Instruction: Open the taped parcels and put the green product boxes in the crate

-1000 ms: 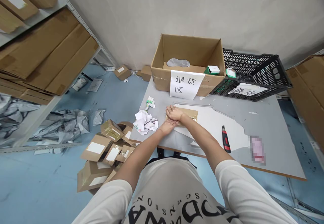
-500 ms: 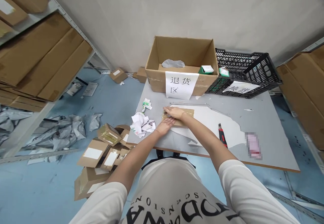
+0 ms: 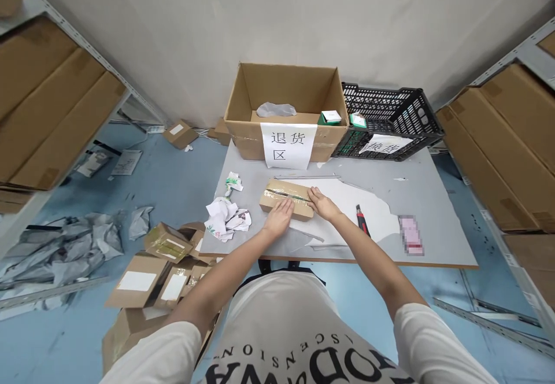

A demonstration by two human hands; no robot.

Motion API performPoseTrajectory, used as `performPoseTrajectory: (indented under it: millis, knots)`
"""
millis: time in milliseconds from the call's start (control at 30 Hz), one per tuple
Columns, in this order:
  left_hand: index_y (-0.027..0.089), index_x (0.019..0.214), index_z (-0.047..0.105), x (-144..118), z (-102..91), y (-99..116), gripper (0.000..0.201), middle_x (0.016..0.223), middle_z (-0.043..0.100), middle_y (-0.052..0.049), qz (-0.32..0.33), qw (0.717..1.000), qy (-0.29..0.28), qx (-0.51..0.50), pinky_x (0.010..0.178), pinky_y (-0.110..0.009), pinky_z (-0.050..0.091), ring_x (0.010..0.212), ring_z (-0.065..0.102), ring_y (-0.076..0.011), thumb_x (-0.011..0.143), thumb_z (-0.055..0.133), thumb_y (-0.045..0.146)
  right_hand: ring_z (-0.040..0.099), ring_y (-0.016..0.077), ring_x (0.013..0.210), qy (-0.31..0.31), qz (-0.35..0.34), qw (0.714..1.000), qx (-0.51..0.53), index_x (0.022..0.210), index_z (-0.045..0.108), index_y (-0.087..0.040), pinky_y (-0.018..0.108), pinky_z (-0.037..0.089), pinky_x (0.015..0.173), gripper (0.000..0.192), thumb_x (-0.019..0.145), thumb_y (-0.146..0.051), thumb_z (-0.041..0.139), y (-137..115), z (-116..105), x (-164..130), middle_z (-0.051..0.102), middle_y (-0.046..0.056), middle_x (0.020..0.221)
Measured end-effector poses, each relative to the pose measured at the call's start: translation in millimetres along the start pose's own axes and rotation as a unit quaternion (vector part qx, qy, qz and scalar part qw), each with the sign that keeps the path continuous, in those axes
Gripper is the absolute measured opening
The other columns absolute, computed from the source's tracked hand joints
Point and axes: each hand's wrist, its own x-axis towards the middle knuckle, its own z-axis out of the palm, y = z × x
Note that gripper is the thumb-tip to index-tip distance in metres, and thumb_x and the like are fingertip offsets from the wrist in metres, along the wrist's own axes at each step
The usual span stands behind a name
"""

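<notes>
A small flat cardboard parcel (image 3: 281,195) with a tape seam along its top lies on the grey table (image 3: 433,222), over a white sheet. My left hand (image 3: 278,218) rests flat against its near left edge. At the parcel's right end, my right hand (image 3: 319,203) lies with fingers spread. Neither hand grips it.
A red-and-black utility knife (image 3: 362,221) and a pink item (image 3: 410,236) lie to the right. Crumpled paper (image 3: 225,217) sits at the left table edge. An open labelled carton (image 3: 286,112) and a black crate (image 3: 385,121) stand at the back. Parcels (image 3: 167,245) litter the floor; shelves flank both sides.
My right hand slid from the parcel's left end to its right end. My left hand stayed at the near edge. The camera view shifted, so the table appears further left.
</notes>
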Motion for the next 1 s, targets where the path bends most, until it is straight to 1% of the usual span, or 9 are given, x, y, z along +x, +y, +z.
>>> performPoseTrajectory:
  millis: [167, 300, 400, 500, 567, 667, 767, 900, 1000]
  knots:
    - [0.005, 0.143, 0.023, 9, 5.6, 30, 0.072, 0.150, 0.025, -0.018, 0.010, 0.999, -0.014, -0.029, 0.113, -0.045, 0.015, 0.141, 0.017, -0.0292, 0.080, 0.047, 0.032, 0.032, 0.0260, 0.136, 0.014, 0.024, 1.000, -0.007, 0.137, 0.037, -0.007, 0.042, 0.039, 0.104, 0.052, 0.092, -0.031, 0.043, 1, 0, 1, 0.043, 0.022, 0.140]
    - [0.006, 0.144, 0.019, 7, 10.9, 27, 0.076, 0.151, 0.023, -0.018, 0.016, 0.999, -0.024, -0.037, 0.113, -0.044, 0.014, 0.141, 0.016, -0.0283, 0.078, 0.047, 0.029, 0.034, 0.0283, 0.135, 0.015, 0.038, 0.998, -0.050, 0.136, 0.037, -0.004, 0.043, 0.039, 0.104, 0.052, 0.092, -0.032, 0.041, -1, 4, -2, 0.040, 0.024, 0.141]
    - [0.006, 0.144, 0.019, 6, 12.9, 23, 0.077, 0.151, 0.023, -0.018, 0.022, 0.999, -0.026, -0.041, 0.113, -0.044, 0.015, 0.141, 0.017, -0.0286, 0.077, 0.049, 0.029, 0.035, 0.0301, 0.134, 0.003, 0.033, 0.994, -0.102, 0.136, 0.034, 0.002, 0.043, 0.039, 0.103, 0.050, 0.092, -0.021, 0.034, -7, 5, -2, 0.039, 0.028, 0.140]
    - [0.006, 0.144, 0.020, 7, 13.2, 22, 0.076, 0.151, 0.024, -0.017, 0.022, 0.999, -0.028, -0.042, 0.113, -0.043, 0.015, 0.141, 0.018, -0.0288, 0.078, 0.049, 0.031, 0.040, 0.0296, 0.131, -0.039, 0.032, 0.991, -0.126, 0.134, 0.036, 0.002, 0.040, 0.043, 0.097, 0.047, 0.090, -0.010, 0.029, -8, -6, 4, 0.041, 0.029, 0.138]
    - [0.006, 0.144, 0.020, 8, 13.2, 22, 0.074, 0.151, 0.025, -0.017, 0.018, 0.999, -0.030, -0.040, 0.113, -0.043, 0.015, 0.141, 0.018, -0.0280, 0.080, 0.047, 0.031, 0.052, 0.0282, 0.119, -0.077, 0.035, 0.990, -0.113, 0.128, 0.043, -0.002, 0.037, 0.047, 0.090, 0.041, 0.090, -0.010, 0.028, -2, -19, 11, 0.052, 0.027, 0.129]
    - [0.007, 0.144, 0.020, 9, 13.6, 24, 0.069, 0.150, 0.026, -0.016, 0.016, 0.999, -0.032, -0.039, 0.113, -0.042, 0.016, 0.141, 0.018, -0.0266, 0.085, 0.044, 0.031, 0.065, 0.0263, 0.095, -0.100, 0.040, 0.990, -0.093, 0.111, 0.054, -0.008, 0.035, 0.048, 0.081, 0.032, 0.094, -0.020, 0.029, 10, -39, 25, 0.066, 0.020, 0.103]
    - [0.009, 0.143, 0.024, 10, 13.8, 24, 0.062, 0.150, 0.028, -0.016, 0.015, 0.998, -0.025, -0.049, 0.112, -0.042, 0.020, 0.140, 0.020, -0.0253, 0.089, 0.040, 0.032, 0.065, 0.0233, 0.088, -0.084, 0.046, 0.993, -0.070, 0.099, 0.058, -0.013, 0.031, 0.047, 0.077, 0.039, 0.097, -0.030, 0.024, 21, -52, 37, 0.069, 0.014, 0.093]
    - [0.014, 0.141, 0.031, 6, 5.0, 7, 0.050, 0.147, 0.035, -0.014, 0.029, 0.996, -0.003, -0.083, 0.111, -0.039, 0.027, 0.139, 0.026, -0.0210, 0.093, 0.034, 0.026, 0.063, 0.0180, 0.081, -0.034, 0.078, 0.996, 0.023, 0.095, 0.060, -0.017, 0.026, 0.046, 0.069, 0.043, 0.098, -0.037, 0.022, 29, -51, 41, 0.069, 0.007, 0.091]
    - [0.014, 0.142, 0.029, 0, -11.5, -28, 0.052, 0.148, 0.033, -0.014, -0.012, 0.996, 0.012, -0.089, 0.111, -0.041, 0.027, 0.139, 0.025, -0.0221, 0.092, 0.038, 0.025, 0.063, 0.0176, 0.079, 0.029, 0.123, 0.982, 0.138, 0.094, 0.061, -0.018, 0.026, 0.046, 0.069, 0.037, 0.095, -0.040, 0.031, 30, -41, 37, 0.069, 0.005, 0.088]
